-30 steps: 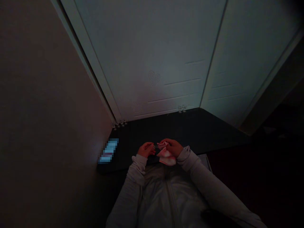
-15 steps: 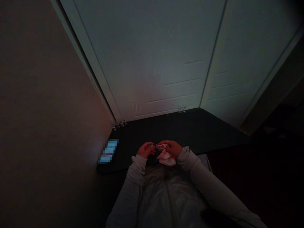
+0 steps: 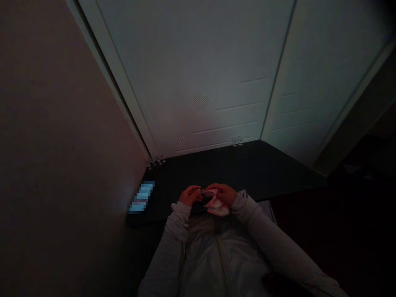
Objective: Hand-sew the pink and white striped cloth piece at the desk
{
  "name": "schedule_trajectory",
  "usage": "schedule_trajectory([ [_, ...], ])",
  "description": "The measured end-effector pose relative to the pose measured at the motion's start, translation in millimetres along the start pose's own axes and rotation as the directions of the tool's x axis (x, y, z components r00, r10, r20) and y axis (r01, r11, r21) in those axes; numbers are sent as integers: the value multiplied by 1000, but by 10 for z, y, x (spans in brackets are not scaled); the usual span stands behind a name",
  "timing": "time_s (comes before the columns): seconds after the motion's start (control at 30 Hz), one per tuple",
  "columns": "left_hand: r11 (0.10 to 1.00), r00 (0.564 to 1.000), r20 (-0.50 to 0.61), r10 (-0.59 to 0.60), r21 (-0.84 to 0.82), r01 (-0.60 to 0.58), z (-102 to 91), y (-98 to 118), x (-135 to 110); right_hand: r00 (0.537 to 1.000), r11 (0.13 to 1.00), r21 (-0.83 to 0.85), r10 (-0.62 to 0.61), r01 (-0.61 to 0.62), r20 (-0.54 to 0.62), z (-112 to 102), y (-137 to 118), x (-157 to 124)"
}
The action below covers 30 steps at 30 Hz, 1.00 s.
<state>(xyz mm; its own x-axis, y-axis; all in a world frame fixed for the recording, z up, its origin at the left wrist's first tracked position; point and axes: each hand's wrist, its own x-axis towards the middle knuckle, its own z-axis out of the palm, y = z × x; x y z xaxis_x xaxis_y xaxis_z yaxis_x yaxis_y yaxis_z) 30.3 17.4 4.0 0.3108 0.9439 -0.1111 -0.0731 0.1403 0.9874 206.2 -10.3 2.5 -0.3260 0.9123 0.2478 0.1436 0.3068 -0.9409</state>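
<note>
The scene is very dark. My left hand and my right hand meet just above the near edge of a black table, close to my chest. Both are curled shut. A pale pink cloth hangs from my right hand. Between the two hands is a small thin object that my left fingers pinch; it is too dim and small to name. Grey sleeves cover both arms.
A lit phone screen lies at the table's left corner beside a brown wall. White panelled doors stand behind the table. Small shiny items sit along the table's back edge. Darkness fills the right side.
The hands have stayed together in the same spot; the pink cloth is drawn slightly more under my right hand. Nothing else has moved.
</note>
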Motion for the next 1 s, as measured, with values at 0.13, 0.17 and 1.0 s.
schedule_trajectory([
  [0.13, 1000, 1000, 11, 11, -15, -11, -1, -11, -5, 1000, 1000, -5, 26, -26, -16, 0, 36, 9],
  [0.17, 1000, 1000, 10, 14, -16, -13, 0, -13, -6, 999, 1000, -4, 27, -27, -24, 0, 45, 11],
  [1.0, 998, 1000, 16, 25, -59, -24, -16, -21, 8, 993, 997, -76, 4, -13, -118, -18, 72, 11],
])
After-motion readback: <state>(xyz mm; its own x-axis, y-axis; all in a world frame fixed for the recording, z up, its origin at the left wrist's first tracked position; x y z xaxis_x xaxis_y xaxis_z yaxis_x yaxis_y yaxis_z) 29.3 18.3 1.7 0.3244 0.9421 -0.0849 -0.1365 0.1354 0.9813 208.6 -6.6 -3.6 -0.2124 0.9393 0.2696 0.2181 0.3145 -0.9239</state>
